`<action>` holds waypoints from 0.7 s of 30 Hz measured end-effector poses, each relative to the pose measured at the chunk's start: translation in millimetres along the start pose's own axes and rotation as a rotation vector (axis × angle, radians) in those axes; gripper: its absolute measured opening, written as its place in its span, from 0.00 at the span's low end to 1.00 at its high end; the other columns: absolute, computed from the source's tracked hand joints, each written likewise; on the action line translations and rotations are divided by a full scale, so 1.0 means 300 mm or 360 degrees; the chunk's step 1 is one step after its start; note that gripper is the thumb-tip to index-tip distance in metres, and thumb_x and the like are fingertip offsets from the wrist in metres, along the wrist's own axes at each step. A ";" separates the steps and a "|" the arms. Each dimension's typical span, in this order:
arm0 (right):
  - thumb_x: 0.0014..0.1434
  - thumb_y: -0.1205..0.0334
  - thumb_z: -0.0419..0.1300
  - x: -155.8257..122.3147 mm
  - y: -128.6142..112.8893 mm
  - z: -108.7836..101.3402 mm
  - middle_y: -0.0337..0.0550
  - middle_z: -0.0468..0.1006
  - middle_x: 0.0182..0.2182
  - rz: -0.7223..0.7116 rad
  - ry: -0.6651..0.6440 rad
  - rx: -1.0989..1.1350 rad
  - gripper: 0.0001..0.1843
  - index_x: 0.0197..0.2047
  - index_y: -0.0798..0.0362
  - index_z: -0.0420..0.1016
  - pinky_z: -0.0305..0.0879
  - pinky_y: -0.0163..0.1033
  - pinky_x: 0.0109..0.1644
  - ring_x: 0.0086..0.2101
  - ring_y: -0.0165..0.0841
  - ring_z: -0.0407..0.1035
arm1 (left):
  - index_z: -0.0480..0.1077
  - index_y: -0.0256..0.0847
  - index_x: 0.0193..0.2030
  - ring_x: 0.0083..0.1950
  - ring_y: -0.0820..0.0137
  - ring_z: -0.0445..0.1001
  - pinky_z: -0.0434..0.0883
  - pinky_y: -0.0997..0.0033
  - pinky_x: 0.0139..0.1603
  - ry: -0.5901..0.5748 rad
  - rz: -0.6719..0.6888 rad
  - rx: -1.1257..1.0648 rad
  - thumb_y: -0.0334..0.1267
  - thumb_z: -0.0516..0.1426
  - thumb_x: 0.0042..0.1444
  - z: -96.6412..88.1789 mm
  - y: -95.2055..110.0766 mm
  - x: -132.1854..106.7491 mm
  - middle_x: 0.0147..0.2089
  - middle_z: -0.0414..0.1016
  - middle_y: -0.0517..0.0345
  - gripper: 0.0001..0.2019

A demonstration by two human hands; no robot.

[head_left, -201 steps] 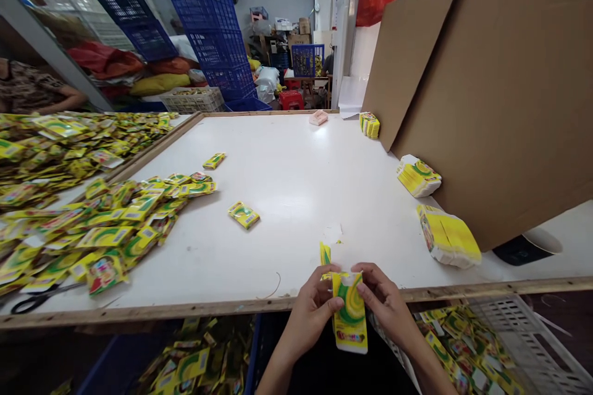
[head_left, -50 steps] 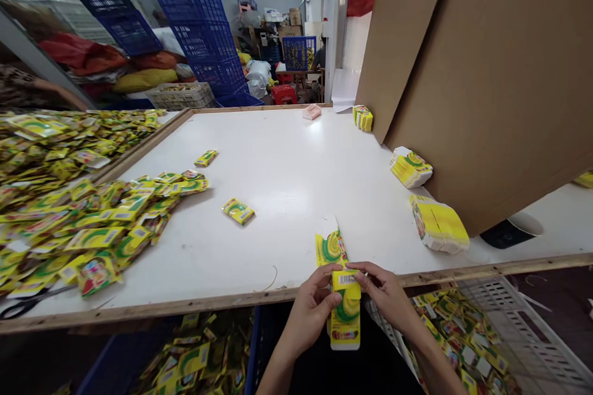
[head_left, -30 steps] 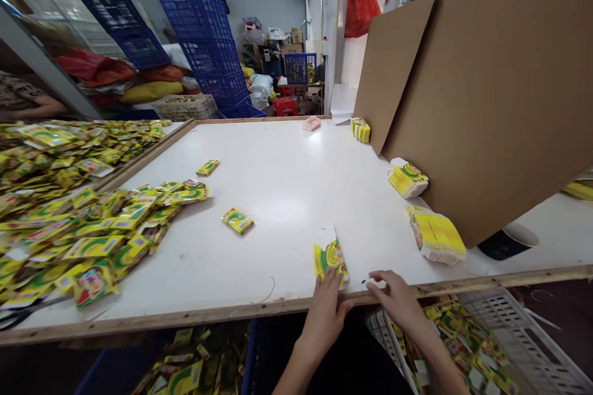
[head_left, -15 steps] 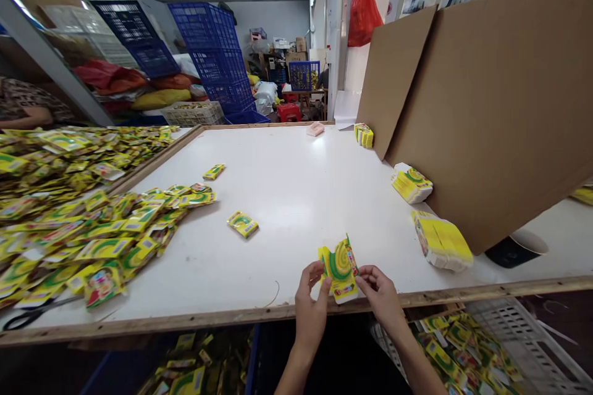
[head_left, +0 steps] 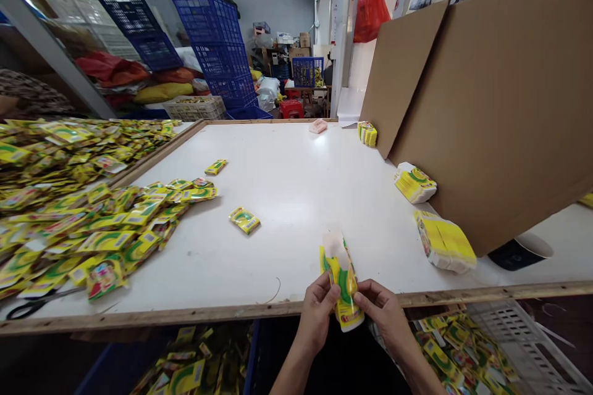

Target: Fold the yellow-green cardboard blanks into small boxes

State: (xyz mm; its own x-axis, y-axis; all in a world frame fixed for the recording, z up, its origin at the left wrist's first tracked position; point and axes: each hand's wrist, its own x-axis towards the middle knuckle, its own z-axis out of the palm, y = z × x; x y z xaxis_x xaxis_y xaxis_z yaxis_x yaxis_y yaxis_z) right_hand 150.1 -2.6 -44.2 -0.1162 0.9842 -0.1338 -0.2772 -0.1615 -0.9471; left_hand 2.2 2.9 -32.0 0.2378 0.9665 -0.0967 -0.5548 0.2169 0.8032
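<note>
A small yellow and green printed carton (head_left: 344, 287) is held between both hands at the front edge of the table. Its upper end is open, with a pale flap standing up, and its lower end reaches over the wooden edge. My left hand (head_left: 319, 308) pinches the carton's left side between thumb and fingers. On the opposite side, my right hand (head_left: 382, 308) grips it with the thumb on the front face. What is inside the carton cannot be seen.
Loose yellow cartons (head_left: 115, 228) heap on the left beside scissors (head_left: 34, 305). Flat carton stacks (head_left: 445, 241) line the right, below a cardboard sheet (head_left: 491, 105) and near a black cup (head_left: 521, 251). Crates of cartons (head_left: 463, 345) stand below the table. A person's patterned sleeve (head_left: 32, 92) shows far left.
The carton has come nearer to me and its faces are squeezed so that it bulges. Its pale top flap now stands up. Both hands still hold it, slightly lower.
</note>
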 end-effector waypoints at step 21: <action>0.63 0.51 0.54 -0.028 -0.047 -0.038 0.41 0.73 0.35 -0.0254 -0.0171 -0.0412 0.21 0.57 0.48 0.62 0.65 0.36 0.39 0.35 0.33 0.68 | 0.58 0.46 0.57 0.42 0.65 0.77 0.71 0.68 0.43 -0.0254 -0.0104 0.0379 0.38 0.61 0.55 0.014 0.069 -0.054 0.47 0.76 0.51 0.25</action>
State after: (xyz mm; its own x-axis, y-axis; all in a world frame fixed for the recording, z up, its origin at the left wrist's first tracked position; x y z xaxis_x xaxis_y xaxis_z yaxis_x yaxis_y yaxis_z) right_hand 165.9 -7.7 -33.1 -0.1948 0.9800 0.0408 -0.0498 0.0317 -0.9983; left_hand -9.9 -8.9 -11.5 0.4000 0.9135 -0.0744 -0.3360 0.2216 0.9154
